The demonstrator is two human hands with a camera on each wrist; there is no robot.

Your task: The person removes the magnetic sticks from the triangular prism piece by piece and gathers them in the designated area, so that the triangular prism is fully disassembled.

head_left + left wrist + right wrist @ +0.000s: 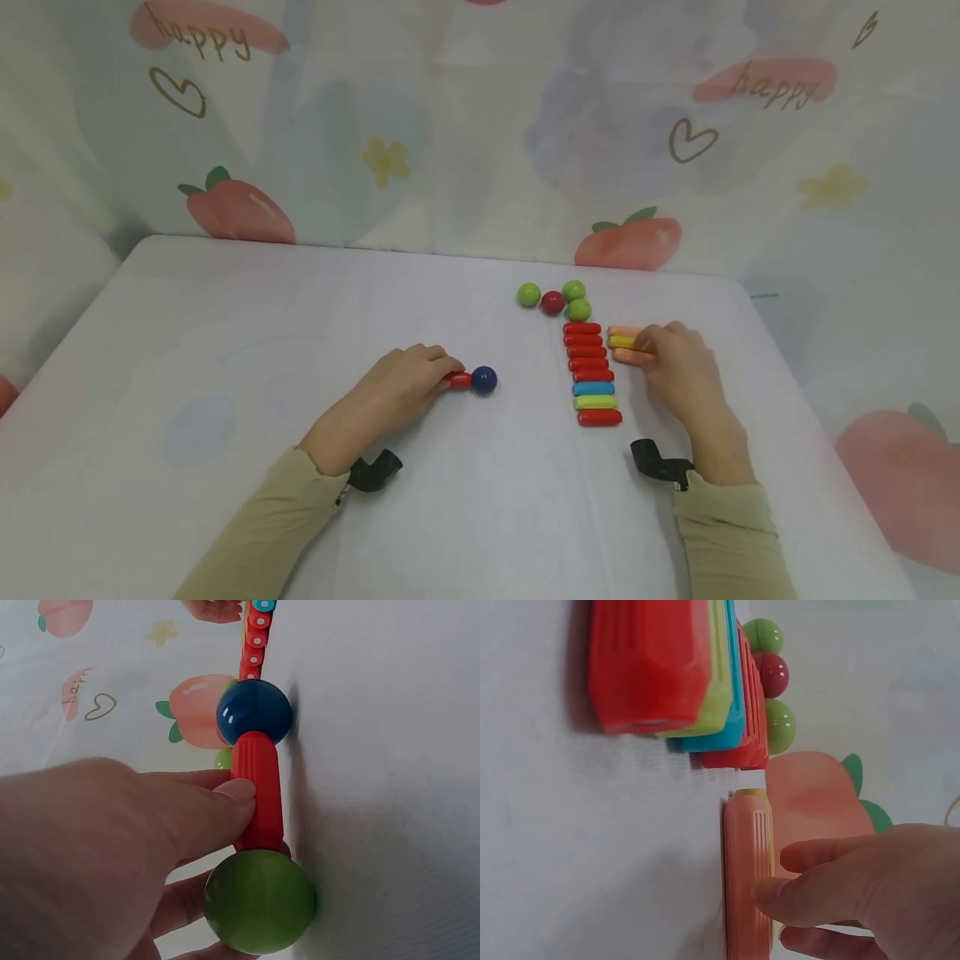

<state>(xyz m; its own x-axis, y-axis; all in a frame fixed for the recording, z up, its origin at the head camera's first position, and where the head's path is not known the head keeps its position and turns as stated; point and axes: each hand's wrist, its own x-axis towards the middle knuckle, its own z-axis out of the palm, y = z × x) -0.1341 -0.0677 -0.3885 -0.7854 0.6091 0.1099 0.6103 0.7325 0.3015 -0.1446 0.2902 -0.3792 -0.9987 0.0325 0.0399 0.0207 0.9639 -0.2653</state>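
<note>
My left hand [405,385] pinches a red plastic stick [259,791] between thumb and fingers, low over the white table. A dark blue ball [484,380] joins one end of the stick and a green ball [260,901] the other; the hand hides the green one in the head view. My right hand [678,367] reaches over the right ends of a yellow stick [620,342] and two orange sticks [630,357]. Its fingers stand apart, and the thumb overlaps the nearer orange stick [746,877] in the right wrist view.
Between the hands runs a column of sticks, mostly red [588,364], with one blue [593,388] and one yellow-green [596,402]. Beyond it lie a dark red ball [552,302] and green balls [528,294]. A patterned cloth [480,167] hangs behind the table [480,517].
</note>
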